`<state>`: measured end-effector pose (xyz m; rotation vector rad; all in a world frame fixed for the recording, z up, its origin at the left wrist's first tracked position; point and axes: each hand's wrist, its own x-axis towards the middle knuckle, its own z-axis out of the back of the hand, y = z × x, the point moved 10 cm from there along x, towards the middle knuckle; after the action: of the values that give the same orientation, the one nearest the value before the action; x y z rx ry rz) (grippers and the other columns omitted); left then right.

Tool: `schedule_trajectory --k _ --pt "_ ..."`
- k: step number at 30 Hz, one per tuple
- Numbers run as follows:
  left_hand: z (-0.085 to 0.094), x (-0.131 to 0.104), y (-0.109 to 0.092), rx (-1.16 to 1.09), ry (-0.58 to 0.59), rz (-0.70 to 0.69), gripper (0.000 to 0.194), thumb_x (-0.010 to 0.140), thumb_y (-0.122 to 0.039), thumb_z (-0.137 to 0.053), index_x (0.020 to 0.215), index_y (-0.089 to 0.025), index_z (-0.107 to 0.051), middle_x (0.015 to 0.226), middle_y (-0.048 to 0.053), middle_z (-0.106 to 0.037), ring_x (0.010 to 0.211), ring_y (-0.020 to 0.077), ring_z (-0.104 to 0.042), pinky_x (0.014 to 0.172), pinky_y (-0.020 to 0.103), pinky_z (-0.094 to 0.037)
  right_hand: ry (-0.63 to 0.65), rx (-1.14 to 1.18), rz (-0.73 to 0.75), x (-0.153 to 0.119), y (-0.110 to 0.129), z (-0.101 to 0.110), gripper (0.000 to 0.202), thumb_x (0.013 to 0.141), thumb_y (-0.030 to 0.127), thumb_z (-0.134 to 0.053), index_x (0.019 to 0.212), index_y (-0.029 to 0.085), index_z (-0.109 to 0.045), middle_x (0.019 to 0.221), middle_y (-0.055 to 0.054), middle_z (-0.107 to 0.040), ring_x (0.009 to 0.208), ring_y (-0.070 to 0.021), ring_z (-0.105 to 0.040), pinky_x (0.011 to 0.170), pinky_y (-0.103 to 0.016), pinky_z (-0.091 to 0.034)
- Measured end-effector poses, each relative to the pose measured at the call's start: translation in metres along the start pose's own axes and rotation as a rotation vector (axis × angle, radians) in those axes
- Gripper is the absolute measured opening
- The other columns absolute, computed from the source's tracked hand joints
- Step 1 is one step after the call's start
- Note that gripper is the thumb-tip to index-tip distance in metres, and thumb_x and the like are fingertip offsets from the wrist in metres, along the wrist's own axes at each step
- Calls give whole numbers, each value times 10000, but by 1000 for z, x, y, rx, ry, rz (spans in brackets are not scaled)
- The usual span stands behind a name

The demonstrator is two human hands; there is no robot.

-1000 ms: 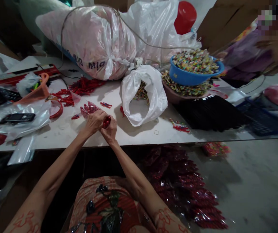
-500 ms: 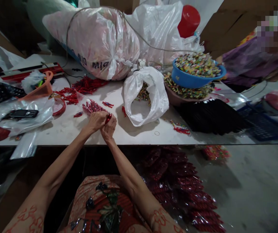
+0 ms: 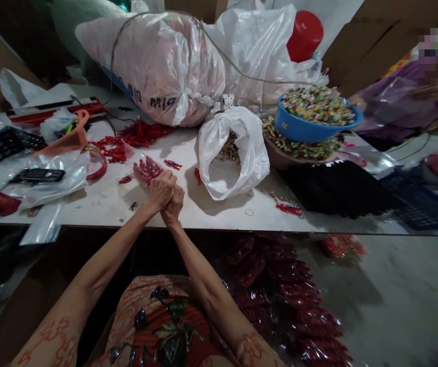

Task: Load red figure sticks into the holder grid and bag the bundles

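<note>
A clear plastic bag of red pieces [image 3: 147,169] lies on the white table [image 3: 219,216], one end gathered between my hands. My left hand [image 3: 161,189] is closed on that end, and my right hand [image 3: 173,205] is closed against it, pressed to the left one; the fingers of both partly hide the bag. Small red pieces [image 3: 173,164] lie just beyond the hands, and a red heap [image 3: 138,135] is farther back. To the right stands an open white bag [image 3: 257,165] with multicoloured pieces inside.
A blue basin [image 3: 310,133] of multicoloured pieces rests on another basin at the right, behind a black bundle [image 3: 337,188]. Large stuffed sacks [image 3: 157,66] line the back. A phone [image 3: 45,175] and orange basket [image 3: 77,135] are left. Another person's purple sleeve [image 3: 390,97] shows at far right.
The hands have drawn together, the left one closing over the bag's gathered end. More of the red pieces in the bag now show. The whole view has shifted slightly.
</note>
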<state>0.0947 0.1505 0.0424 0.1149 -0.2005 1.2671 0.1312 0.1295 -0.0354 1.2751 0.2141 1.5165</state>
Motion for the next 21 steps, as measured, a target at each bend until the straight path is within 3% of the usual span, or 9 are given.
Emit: schedule_trajectory --k 3,8,11,16,21 --pt "0 -5 0 -21 -3 -45 242 940 -179 -425 941 -148 -665 994 123 -639 959 239 -599 651 314 -375 -23 59 -16 2 -4 3 318 837 247 -537 1139 144 -532 1068 -140 -589 1025 -249 -531 925 -415 -455" --pt "2 -10 13 -48 -25 16 266 934 -177 -403 972 -159 -665 991 118 -646 895 227 -614 683 314 -390 -156 171 -53 1 -5 15 362 854 264 -530 1191 134 -500 1117 -159 -578 1064 -230 -544 942 -389 -475" --pt "-1 -7 15 -32 -1 79 272 930 -196 -395 928 -143 -662 995 139 -652 912 248 -624 688 325 -398 -103 191 -40 0 0 9 437 863 243 -505 1284 131 -472 1167 -164 -594 1111 -230 -552 997 -406 -453" --pt "2 -7 30 -60 -69 271 313 940 -217 -350 969 -132 -649 1029 153 -677 919 262 -645 727 333 -419 -4 122 -162 3 -7 0 662 800 239 -587 1406 74 -378 1315 -224 -539 1231 -265 -505 1026 -416 -438" --pt "4 -6 53 -139 -129 386 292 928 -230 -370 960 -145 -647 1001 157 -702 896 272 -658 742 349 -433 45 67 -210 7 -5 -2 536 745 246 -639 1262 150 -532 1197 -138 -624 1092 -239 -569 970 -378 -461"
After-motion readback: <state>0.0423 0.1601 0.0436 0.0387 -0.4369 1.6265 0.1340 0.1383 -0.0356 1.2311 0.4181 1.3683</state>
